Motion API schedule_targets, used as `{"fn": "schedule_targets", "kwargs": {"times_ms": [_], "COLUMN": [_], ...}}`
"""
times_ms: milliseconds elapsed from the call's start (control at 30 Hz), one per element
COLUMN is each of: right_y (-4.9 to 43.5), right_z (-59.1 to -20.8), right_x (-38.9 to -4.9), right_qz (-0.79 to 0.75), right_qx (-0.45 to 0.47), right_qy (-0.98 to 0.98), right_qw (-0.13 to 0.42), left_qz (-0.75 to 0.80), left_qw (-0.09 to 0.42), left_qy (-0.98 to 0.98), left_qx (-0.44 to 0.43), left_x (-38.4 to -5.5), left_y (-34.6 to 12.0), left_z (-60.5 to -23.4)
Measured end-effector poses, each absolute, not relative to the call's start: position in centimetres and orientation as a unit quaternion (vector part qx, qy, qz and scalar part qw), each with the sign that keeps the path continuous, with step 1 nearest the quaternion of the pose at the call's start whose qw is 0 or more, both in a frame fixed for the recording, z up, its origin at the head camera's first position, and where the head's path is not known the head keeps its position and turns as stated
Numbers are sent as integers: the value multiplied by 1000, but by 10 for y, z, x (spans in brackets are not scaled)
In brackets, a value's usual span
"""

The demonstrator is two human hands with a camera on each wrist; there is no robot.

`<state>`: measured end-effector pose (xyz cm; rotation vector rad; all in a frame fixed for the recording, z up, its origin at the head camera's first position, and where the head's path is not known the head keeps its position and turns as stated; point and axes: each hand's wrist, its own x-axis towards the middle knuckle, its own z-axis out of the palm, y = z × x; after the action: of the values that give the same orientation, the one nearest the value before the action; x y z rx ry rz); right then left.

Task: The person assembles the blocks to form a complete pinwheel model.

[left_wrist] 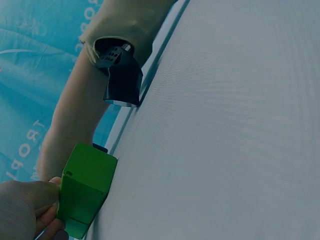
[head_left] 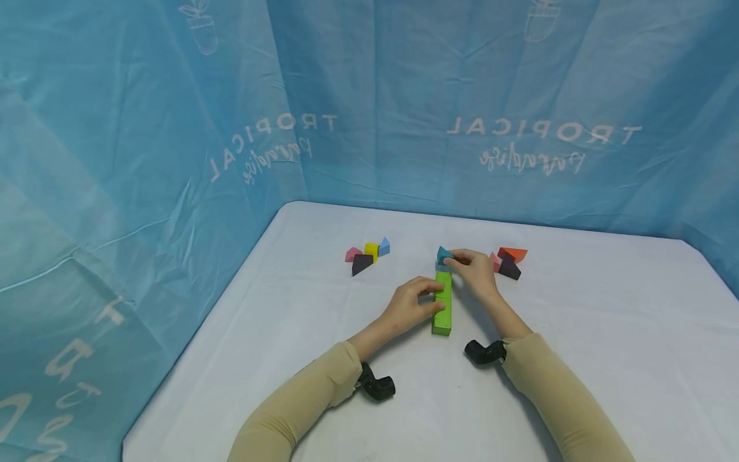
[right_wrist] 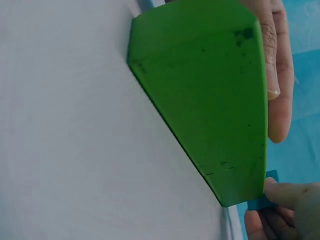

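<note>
Two green blocks [head_left: 442,314] lie end to end in a row on the white table. My left hand [head_left: 408,301] rests on them from the left, its thumb and fingertips on the top. In the right wrist view, that hand's fingers stretch fairly straight along the green block [right_wrist: 210,95]. At the row's far end, my right hand [head_left: 475,273] pinches a teal triangular block [head_left: 442,255] between thumb and fingers. Just under it shows a light blue piece [head_left: 443,267], partly covered by the teal block and fingers.
Left of the row sits a cluster of a pink block [head_left: 353,255], a yellow block [head_left: 371,249], a light blue triangle [head_left: 384,247] and a black block [head_left: 362,264]. Beside the right hand are orange [head_left: 515,253], black [head_left: 510,267] and pink [head_left: 494,262] blocks. A blue curtain [head_left: 404,77] hangs behind.
</note>
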<state>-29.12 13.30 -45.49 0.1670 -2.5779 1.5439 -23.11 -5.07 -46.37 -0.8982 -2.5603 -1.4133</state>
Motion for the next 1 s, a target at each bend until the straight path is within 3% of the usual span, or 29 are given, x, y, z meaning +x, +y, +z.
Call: {"fn": "schedule_targets", "kwargs": {"times_ms": [467, 800, 1000], "right_y": [135, 139, 136], "right_z": [-470, -464, -464], "right_x": [-296, -297, -301], "right_qz": [460, 526, 542], "right_qx": [91, 34, 39], "right_qy": [-878, -849, -839], "right_qw": [95, 33, 23], "left_qz": [-464, -465, -465], "left_qw": [43, 43, 42], "left_qy": [-835, -835, -833], "left_qx": [-294, -292, -295], "left_x": [-231, -231, -229], "left_y": [-52, -53, -52], "left_z": [-461, -460, -463]}}
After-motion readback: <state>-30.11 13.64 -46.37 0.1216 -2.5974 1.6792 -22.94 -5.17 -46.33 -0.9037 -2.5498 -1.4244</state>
